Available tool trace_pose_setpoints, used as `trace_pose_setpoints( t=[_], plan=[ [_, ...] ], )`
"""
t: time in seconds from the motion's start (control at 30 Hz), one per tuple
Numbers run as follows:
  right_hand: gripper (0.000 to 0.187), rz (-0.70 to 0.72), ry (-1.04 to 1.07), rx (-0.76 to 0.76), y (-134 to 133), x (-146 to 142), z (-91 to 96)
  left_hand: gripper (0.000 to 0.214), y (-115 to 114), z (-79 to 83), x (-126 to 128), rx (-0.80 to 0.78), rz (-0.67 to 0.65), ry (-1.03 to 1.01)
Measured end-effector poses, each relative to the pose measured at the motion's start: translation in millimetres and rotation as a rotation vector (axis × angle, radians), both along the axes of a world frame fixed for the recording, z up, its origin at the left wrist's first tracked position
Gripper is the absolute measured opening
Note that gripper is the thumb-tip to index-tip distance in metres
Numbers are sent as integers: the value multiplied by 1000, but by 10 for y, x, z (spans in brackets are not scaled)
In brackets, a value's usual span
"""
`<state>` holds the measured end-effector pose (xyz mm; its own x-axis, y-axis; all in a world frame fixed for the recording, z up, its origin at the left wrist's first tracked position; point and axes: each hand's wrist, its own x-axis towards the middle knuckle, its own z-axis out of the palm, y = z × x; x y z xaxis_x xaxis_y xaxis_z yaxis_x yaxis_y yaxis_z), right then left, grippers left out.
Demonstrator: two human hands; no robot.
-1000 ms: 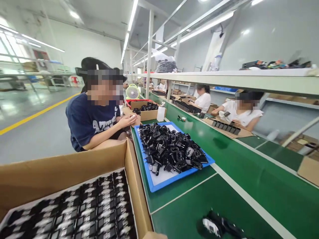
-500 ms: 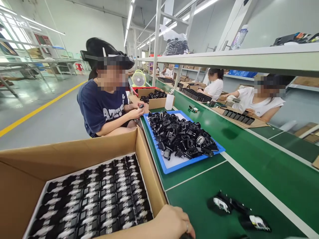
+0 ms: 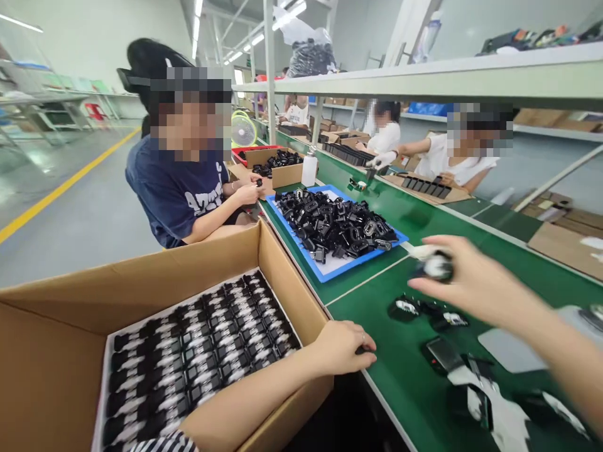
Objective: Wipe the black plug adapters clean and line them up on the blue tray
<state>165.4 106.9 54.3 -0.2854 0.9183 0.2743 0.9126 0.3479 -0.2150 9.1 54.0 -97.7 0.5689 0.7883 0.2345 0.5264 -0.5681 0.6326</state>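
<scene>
My right hand (image 3: pixel 466 284) is raised over the green belt (image 3: pixel 414 383), its fingers pinched on a small black and white charger plug (image 3: pixel 437 266). My left hand (image 3: pixel 343 346) rests curled at the belt's near edge, beside the cardboard box (image 3: pixel 198 263); something small and dark sits under its fingertips, too hidden to name. The box holds several neat rows of black chargers (image 3: pixel 198 351). Two more loose plugs (image 3: pixel 426 311) lie on the belt just below my right hand.
A blue tray (image 3: pixel 330 267) heaped with black plugs sits farther along the belt. A person in a dark blue shirt (image 3: pixel 181 188) sits to the left handling a plug. Two people in white (image 3: pixel 452 163) work across the belt. An overhead shelf (image 3: pixel 424 72) runs along above it.
The view has dipped down and both my hands have come into sight. My right hand now holds a plug above the belt; my left hand has slid forward onto the belt's edge.
</scene>
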Motion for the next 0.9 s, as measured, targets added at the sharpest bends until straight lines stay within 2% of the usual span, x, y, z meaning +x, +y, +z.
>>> trace_pose_setpoints(
  t=[0.07,0.13,0.2,0.27,0.33,0.47,0.77,0.83,0.9],
  plan=[
    [65,87,53,-135,-57,-232,-168,21,6,1,-22,-16,138,-228],
    [71,143,164,-222,-99,-454,-370,38,33,19,-55,-14,373,-463],
    [73,120,286,-245,-139,-609,-555,51,79,62,-104,6,520,-594],
    [69,76,384,-229,-176,-679,-693,48,131,123,-161,-15,527,-642],
    [59,64,453,-203,-201,-685,-784,36,175,180,-210,-104,507,-672],
    [49,151,462,-183,-203,-618,-881,28,219,216,-236,-264,516,-708],
    [37,258,394,-164,-175,-426,-940,31,248,175,-181,-250,450,-687],
    [38,283,375,-117,-171,-418,-972,29,250,169,-175,-259,463,-675],
    [40,294,338,3,-175,-433,-1030,27,251,155,-171,-288,512,-676]
  ],
)
